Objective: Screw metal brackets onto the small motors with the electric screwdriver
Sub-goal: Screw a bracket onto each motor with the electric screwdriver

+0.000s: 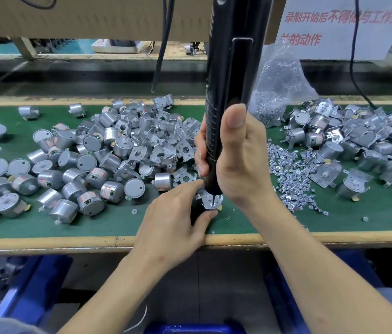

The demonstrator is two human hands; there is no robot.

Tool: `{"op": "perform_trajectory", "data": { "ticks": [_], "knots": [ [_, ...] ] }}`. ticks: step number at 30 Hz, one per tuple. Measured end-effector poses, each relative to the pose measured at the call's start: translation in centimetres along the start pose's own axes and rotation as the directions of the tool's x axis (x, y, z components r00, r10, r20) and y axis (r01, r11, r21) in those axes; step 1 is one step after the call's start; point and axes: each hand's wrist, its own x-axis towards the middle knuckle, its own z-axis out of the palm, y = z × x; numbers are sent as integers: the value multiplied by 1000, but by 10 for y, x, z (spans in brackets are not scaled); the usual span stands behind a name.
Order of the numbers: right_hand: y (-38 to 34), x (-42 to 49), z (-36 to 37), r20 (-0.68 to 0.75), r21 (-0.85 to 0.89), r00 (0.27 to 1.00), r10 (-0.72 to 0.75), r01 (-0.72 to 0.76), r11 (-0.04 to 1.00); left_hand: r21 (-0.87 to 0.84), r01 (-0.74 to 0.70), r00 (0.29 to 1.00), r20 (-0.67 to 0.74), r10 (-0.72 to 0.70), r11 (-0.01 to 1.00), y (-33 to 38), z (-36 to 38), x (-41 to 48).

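blue bin point(29, 290) nearest, below bench point(118, 227) edge. my left hand point(173, 222) pinches bracketed motor point(210, 201) at front edge; right hand point(236, 160) grips electric screwdriver point(228, 68), bit on screw. i judge task midway: finished pile point(358, 145) right, bare motors point(82, 165) left waiting.

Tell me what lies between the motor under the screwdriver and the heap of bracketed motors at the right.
A scatter of loose screws on the green mat, partly hidden by the right hand holding the screwdriver; head view.
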Motion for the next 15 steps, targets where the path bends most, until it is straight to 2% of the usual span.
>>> {"op": "perform_trajectory", "data": {
  "ticks": [8, 15],
  "knots": [
    [3, -1, 2, 17, -18, 1000, -11, 12, 1000, -2, 10, 1000, -26, -10, 1000, 2, -1, -2],
    [2, -5, 3, -15, -57, 996, -87, 86, 995, -11, 7, 999, -37, -7, 1000, 2, 0, -2]
  ]
}}
